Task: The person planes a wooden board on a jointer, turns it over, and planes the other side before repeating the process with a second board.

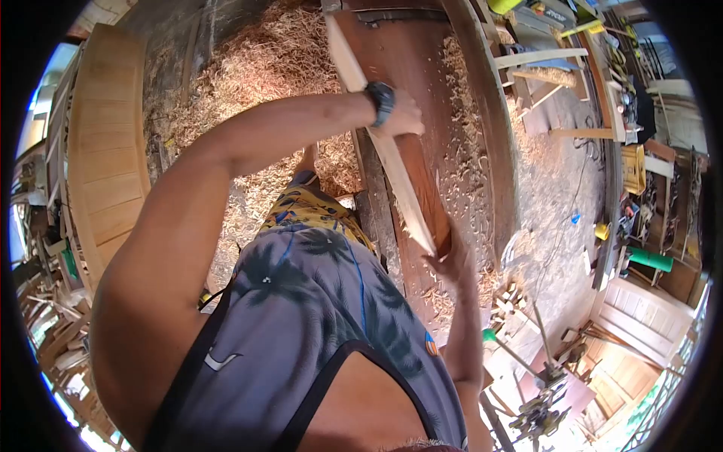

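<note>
A long wooden board [393,175] with a pale edge and a reddish-brown face lies tilted along the dark workbench [482,181]. My left hand [403,114], with a black watch on the wrist, grips it near the middle from above; its fingertips are partly hidden on the far side. At the board's near end, my right hand [453,260] closes around the corner, thumb on the pale edge. Curled wood shavings [461,98] are scattered over the bench top beside the board.
A big heap of shavings [279,56] covers the floor left of the bench. A panelled wooden door [109,143] leans at far left. Wooden frames [553,79] and shelves with tools stand at right. A cable crosses the floor there, and wood offcuts [512,297] lie near my right arm.
</note>
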### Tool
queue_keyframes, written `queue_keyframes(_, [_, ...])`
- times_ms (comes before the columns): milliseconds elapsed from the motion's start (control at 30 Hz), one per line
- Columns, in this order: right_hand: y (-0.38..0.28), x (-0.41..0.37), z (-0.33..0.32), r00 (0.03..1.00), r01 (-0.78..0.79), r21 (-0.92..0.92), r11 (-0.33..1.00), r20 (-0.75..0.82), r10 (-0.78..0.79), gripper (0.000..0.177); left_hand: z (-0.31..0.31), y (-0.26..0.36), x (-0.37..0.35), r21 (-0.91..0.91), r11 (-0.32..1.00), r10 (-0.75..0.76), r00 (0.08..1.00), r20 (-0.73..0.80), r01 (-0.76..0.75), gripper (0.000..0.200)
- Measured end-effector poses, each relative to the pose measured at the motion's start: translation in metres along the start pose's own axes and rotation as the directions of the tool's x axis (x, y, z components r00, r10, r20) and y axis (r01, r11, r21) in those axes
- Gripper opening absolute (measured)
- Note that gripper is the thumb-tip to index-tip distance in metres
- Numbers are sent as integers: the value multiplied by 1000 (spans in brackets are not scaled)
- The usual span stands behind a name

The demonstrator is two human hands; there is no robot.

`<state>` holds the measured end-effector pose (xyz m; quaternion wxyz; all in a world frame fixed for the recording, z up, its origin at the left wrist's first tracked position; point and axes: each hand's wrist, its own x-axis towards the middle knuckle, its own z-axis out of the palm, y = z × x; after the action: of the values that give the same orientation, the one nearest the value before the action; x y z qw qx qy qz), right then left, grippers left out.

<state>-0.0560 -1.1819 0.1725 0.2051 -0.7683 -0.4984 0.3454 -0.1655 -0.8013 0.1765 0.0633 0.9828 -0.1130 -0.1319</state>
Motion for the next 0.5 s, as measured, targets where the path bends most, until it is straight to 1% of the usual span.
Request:
queue_keyframes(33, [0, -11, 14, 968, 200, 70, 977, -170, -186, 108, 11, 2, 19, -13, 1000, 5, 1000, -18, -5, 25])
queue_keyframes(100, [-1, -27, 32, 979, 27, 63, 998, -203, -14, 111, 15, 5, 36, -30, 1000, 1, 999, -38, -2, 21])
queue_keyframes(133, [-4, -28, 44, 955, -27, 168, 985, -286, 75, 108, 12, 11, 39, -24, 1000, 8, 998, -67, -9, 19])
queue_keyframes(167, [-10, -27, 45, 956, -30, 169, 985, -284, 78, 108, 9, 19, 41, -16, 1000, 19, 995, -94, -21, 17])
queue_keyframes(200, [-15, -26, 43, 953, -141, 162, 977, -247, 178, 104, 5, 25, 42, -41, 998, -38, 999, -21, 37, 34])
queue_keyframes(233, [-20, -25, 40, 938, -248, 154, 957, -211, 277, 101, 4, 36, 36, -39, 999, -34, 999, -16, 34, 34])
queue_keyframes(267, [-23, -24, 37, 937, -249, 160, 955, -210, 280, 101, 7, 49, 23, -35, 964, -266, 933, -244, 265, 49])
queue_keyframes(300, [-26, -24, 35, 951, -160, 144, 976, -242, 192, 96, 10, 62, 11, -83, 876, -458, 767, -449, 474, 65])
queue_keyframes(333, [-28, -23, 37, 955, -70, 131, 989, -277, 104, 92, 14, 73, 3, -74, 881, -450, 777, -440, 468, 65])
queue_keyframes(367, [-29, -20, 39, 953, -74, 147, 986, -281, 113, 92, 20, 82, -3, -331, 748, -663, 624, -414, 574, 79])
queue_keyframes(400, [-30, -14, 41, 948, -26, 153, 988, -311, 73, 90, 26, 88, -6, -561, 548, -835, 444, -324, 621, 96])
queue_keyframes(433, [-31, -10, 42, 941, 21, 153, 988, -338, 32, 88, 37, 94, -2, -553, 553, -832, 452, -322, 623, 96])
queue_keyframes(467, [-32, -8, 45, 941, 21, 157, 987, -338, 34, 88, 47, 100, 3, -869, 250, -895, 443, -40, 428, 104])
queue_keyframes(500, [-38, -7, 50, 949, -49, 153, 987, -301, 94, 89, 57, 105, 9, -968, -159, -832, 502, 236, 192, 114])
